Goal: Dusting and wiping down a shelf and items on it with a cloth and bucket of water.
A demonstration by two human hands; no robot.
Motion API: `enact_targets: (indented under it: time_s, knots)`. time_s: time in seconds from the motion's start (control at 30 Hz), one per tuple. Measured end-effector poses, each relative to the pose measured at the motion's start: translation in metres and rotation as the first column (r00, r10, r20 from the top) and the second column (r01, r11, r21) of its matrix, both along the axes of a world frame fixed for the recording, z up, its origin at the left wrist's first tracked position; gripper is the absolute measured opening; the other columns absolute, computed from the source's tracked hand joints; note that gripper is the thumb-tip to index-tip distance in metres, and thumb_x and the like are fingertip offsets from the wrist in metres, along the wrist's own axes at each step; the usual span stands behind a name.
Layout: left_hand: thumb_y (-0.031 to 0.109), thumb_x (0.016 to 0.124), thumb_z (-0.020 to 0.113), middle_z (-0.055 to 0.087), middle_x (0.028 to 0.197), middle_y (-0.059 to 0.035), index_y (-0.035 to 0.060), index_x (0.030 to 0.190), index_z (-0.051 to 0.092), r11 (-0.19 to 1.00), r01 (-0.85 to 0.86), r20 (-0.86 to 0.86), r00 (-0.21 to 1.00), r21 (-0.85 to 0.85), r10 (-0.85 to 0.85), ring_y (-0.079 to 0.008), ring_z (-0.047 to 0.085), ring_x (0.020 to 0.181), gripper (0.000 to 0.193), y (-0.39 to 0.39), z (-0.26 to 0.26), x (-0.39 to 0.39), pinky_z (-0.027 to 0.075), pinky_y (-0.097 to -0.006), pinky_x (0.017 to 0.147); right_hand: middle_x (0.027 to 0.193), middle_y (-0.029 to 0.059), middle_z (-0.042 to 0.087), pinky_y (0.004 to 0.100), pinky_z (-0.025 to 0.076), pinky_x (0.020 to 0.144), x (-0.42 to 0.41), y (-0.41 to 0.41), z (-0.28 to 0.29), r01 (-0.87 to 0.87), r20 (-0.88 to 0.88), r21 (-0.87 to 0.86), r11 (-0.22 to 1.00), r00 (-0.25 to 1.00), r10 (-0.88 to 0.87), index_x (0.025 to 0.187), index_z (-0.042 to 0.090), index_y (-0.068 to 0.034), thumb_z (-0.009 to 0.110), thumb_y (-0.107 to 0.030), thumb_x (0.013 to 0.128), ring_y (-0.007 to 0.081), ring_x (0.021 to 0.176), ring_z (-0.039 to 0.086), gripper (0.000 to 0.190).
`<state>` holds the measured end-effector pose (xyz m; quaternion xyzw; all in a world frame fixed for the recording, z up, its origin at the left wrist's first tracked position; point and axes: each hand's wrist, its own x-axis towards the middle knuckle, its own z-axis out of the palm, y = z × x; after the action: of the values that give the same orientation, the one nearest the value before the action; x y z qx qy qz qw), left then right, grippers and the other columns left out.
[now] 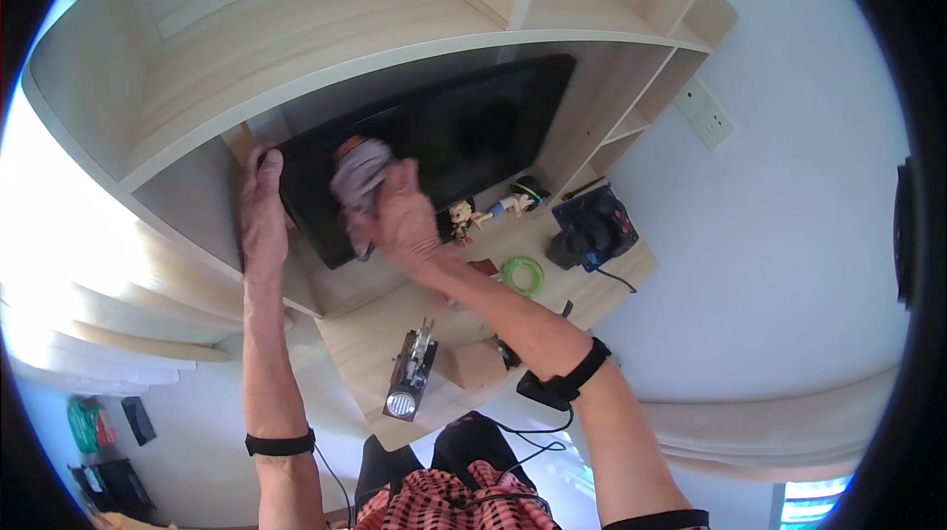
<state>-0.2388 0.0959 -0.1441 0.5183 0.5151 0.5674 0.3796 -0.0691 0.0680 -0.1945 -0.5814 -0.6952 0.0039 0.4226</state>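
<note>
A flat black monitor (473, 130) stands tilted in the view inside a light wood desk hutch. My left hand (265, 215) rests against the monitor's left edge, thumb up at its corner. My right hand (403, 215), blurred, holds a crumpled greyish-pink cloth (361, 178) against the left part of the screen. Part of the cloth has an orange patch. Below the screen lie small toy figures (462, 213), one of them with blue shorts. The fingers of my right hand are partly hidden by the cloth.
On the wooden desktop (355, 352) are a green ring (522, 277), a metal model-like device (410, 374), a wooden box (473, 363) and a dark blue container with black items (595, 226). Shelves (311, 4) overhang the monitor. Cables hang near my right forearm; a wall socket (704, 114) is at right.
</note>
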Motion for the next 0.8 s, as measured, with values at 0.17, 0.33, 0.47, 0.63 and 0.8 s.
enact_targets:
  time_s: [0.17,0.33,0.47,0.63,0.8]
  knots:
    - [0.041,0.095,0.048,0.050,0.113,-0.0044,0.0047,0.131,0.046,1.000,-0.006,0.047,0.999,-0.002,0.006,-0.0116,0.042,0.081,0.051,-0.001,0.006,0.005,0.039,-0.0248,0.073,0.104,0.0231,0.048,0.0423,0.054,0.065,-0.033,-0.006,0.003,-0.220,0.164,-0.214,0.952,0.952,0.257,0.103,0.045,0.004,0.079,-0.023,0.065,0.0417,0.084,0.060,0.058]
    - [0.040,0.096,0.045,0.052,0.121,-0.0120,0.0017,0.126,0.048,0.997,-0.037,0.103,0.994,-0.072,0.044,-0.0251,0.048,0.111,0.049,-0.007,0.009,0.010,0.036,-0.0327,0.095,0.101,0.0222,0.050,0.0452,0.051,0.069,-0.004,-0.006,0.000,-0.236,0.043,-0.181,0.955,0.968,0.248,0.101,0.046,0.002,0.079,-0.025,0.065,0.0426,0.083,0.059,0.056]
    - [0.039,0.096,0.045,0.054,0.118,-0.0118,0.0012,0.126,0.049,0.998,-0.070,-0.026,0.997,-0.006,0.070,-0.0218,0.047,0.111,0.048,-0.005,0.004,0.001,0.040,-0.0288,0.088,0.089,0.0190,0.056,0.0441,0.050,0.068,0.066,-0.004,0.000,-0.044,-0.239,-0.017,0.999,0.970,0.039,0.102,0.046,-0.002,0.074,-0.026,0.067,0.0375,0.081,0.060,0.050]
    - [0.038,0.096,0.047,0.056,0.095,-0.0030,0.0031,0.123,0.052,0.985,-0.092,-0.001,0.996,-0.148,0.093,-0.0109,0.048,0.083,0.045,-0.013,0.009,-0.006,0.038,-0.0214,0.070,0.091,0.0186,0.059,0.0423,0.047,0.077,0.179,0.034,0.014,0.343,-0.373,0.166,0.924,0.890,-0.263,0.102,0.052,0.002,0.070,-0.022,0.072,0.0361,0.083,0.058,0.042]
    - [0.038,0.095,0.050,0.042,0.071,0.0061,0.0057,0.120,0.053,0.996,-0.075,0.118,0.991,0.047,0.069,-0.0043,0.025,0.054,0.041,-0.005,0.001,0.007,0.021,-0.0226,0.047,0.093,0.0240,0.064,0.0427,0.048,0.079,0.261,0.076,0.026,0.499,-0.447,0.014,0.867,0.778,-0.441,0.100,0.059,0.006,0.075,-0.029,0.072,0.0398,0.089,0.062,0.047]
